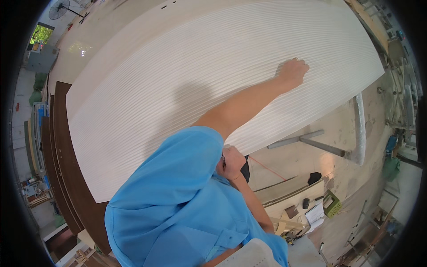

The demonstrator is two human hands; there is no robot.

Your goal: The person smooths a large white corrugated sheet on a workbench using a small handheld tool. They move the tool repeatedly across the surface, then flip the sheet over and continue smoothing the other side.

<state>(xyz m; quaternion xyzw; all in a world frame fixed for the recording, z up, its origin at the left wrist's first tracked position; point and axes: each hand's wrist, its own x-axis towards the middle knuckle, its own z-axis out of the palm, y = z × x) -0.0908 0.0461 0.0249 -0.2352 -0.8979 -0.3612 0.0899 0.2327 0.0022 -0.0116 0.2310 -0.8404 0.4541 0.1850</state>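
A large white panel (147, 107) with fine parallel grooves lies in front of me. My left arm reaches across it to the right. The left hand (293, 72) rests on or just above the grooved face, fingers curled closed; whatever they may hold is hidden. Close to my chest, at the panel's near edge, my right hand (233, 163) is closed too. A small dark bit shows by its fingers, too little to name.
Dark brown boards (66, 164) are stacked under the panel's left side. To the right stands a grey metal stand (322, 146) with a wrapped upright. Lower right, a bench holds an open notebook (316, 216) beside a green crate (332, 203). A fan (59, 9) stands far left.
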